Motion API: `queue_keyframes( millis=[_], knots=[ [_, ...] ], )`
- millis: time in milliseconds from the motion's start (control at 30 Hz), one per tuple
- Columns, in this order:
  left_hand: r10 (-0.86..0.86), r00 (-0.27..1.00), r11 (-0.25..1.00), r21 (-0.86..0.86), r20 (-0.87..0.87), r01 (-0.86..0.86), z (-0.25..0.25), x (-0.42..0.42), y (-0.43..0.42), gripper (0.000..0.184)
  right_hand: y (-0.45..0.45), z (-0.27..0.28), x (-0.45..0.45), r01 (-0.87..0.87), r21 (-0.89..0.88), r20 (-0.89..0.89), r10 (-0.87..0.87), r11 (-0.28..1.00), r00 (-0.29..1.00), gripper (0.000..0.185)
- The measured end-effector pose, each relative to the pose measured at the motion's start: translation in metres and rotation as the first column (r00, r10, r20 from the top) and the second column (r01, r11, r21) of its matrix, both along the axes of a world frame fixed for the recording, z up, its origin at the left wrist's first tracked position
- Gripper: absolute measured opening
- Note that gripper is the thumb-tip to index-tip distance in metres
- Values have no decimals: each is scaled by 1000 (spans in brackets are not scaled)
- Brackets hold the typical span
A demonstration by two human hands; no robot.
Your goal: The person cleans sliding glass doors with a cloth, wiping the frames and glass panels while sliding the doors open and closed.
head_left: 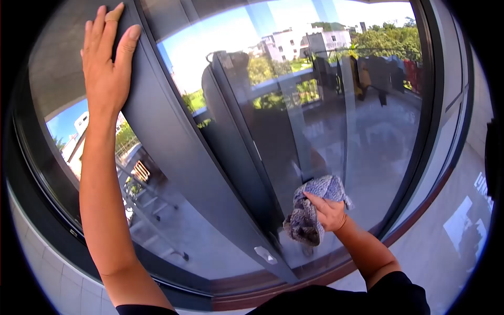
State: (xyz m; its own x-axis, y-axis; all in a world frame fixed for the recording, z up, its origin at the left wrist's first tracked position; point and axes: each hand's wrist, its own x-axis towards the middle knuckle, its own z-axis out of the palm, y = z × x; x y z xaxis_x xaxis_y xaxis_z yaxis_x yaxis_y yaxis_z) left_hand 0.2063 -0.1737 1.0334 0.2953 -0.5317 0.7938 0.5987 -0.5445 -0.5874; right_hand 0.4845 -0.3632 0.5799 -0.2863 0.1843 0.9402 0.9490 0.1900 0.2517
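Observation:
My left hand is raised at the upper left, fingers stretched out and palm against the dark grey door frame. A band of tape or a bandage seems to wrap one finger. Low on the right, my right hand grips a bunched, patterned grey-purple cloth and presses it to the glass pane. Part of the cloth hangs below my fingers. My right thumb side and palm are partly hidden by the cloth.
The glass mirrors buildings, trees, a railing and hanging laundry. A ladder shows in the left pane. A latch plate sits low on the frame. A reddish-brown sill runs along the bottom, with pale floor at right.

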Motion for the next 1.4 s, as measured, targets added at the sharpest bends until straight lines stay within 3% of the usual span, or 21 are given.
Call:
queue_keyframes(
  millis=[133, 233, 300, 367, 400, 467, 533, 567, 600, 633, 700, 767, 867, 967, 1033, 1067, 1167, 1233, 1300, 1400],
  knots=[
    [-200, 975, 967, -142, 97, 212, -40, -2, 3, 69, 9, -10, 2, -37, 73, -59, 42, 997, 997, 20],
    [-362, 884, 814, -362, 296, 454, -51, 4, -2, 61, 6, -8, -5, 27, 59, -95, -21, 998, 995, 18],
    [-376, 917, 880, -259, 135, 399, -30, -20, 40, 51, 2, 11, -13, 70, 75, -81, -64, 995, 995, 19],
    [-409, 868, 709, -502, 281, 496, -57, 1, -20, 101, 16, 38, -21, 75, 187, -46, -68, 979, 997, 21],
    [-420, 890, 744, -495, 177, 449, -79, 0, -33, 109, 20, 55, -26, 87, 194, -35, -81, 977, 996, 25],
    [-421, 889, 771, -444, 182, 456, -80, 1, -24, 111, 30, 96, -45, 104, 250, -41, -97, 963, 994, 35],
    [-428, 883, 784, -407, 193, 469, -67, -1, -9, 113, 45, 132, -66, 29, 333, -104, 6, 942, 995, 49],
    [-448, 854, 725, -452, 263, 520, -47, -4, -1, 112, 53, 143, -79, -27, 379, -164, 96, 925, 982, 54],
    [-386, 880, 717, -511, 277, 475, -78, 2, -40, 110, 60, 154, -91, -85, 431, -213, 193, 898, 958, 59],
    [-387, 870, 715, -496, 305, 492, -74, 5, -33, 109, 65, 158, -106, -116, 491, -272, 279, 863, 921, 64],
    [-385, 846, 719, -455, 369, 526, -60, 5, -13, 107, 65, 134, -116, -108, 376, -277, 223, 920, 935, 64],
    [-383, 872, 768, -421, 304, 483, -69, 6, -18, 103, 58, 97, -123, -45, 216, -253, 100, 975, 962, 62],
    [-259, 927, 846, -400, 272, 354, -102, 17, -46, 100, 64, -6, -127, -93, 143, -238, 125, 985, 963, 31],
    [-214, 932, 823, -460, 292, 333, -88, 15, -41, 99, 48, -126, -129, -144, -4, -217, 140, 990, 966, 36],
    [-296, 895, 724, -533, 335, 439, -61, 6, -21, 98, 23, -202, -134, -138, -300, -284, 50, 944, 958, 49],
    [-278, 898, 725, -540, 340, 428, -62, 7, -24, 98, 17, -223, -136, -133, -316, -280, 41, 939, 959, 50],
    [-240, 933, 786, -510, 268, 349, -64, 3, -23, 95, 12, -238, -138, -124, -439, -283, -6, 890, 959, 41],
    [-559, 818, 741, -360, 135, 566, -29, -7, 40, 28, 10, -212, -136, -11, -424, -188, -77, 905, 979, 32],
    [-602, 741, 600, -442, 298, 666, -40, -1, 30, 34, 15, -167, -134, -78, -299, -272, -7, 951, 962, 28],
    [-567, 750, 614, -432, 341, 661, -50, 4, 19, 53, 39, -82, -129, -96, -97, -268, 67, 991, 961, 23]
  ],
)
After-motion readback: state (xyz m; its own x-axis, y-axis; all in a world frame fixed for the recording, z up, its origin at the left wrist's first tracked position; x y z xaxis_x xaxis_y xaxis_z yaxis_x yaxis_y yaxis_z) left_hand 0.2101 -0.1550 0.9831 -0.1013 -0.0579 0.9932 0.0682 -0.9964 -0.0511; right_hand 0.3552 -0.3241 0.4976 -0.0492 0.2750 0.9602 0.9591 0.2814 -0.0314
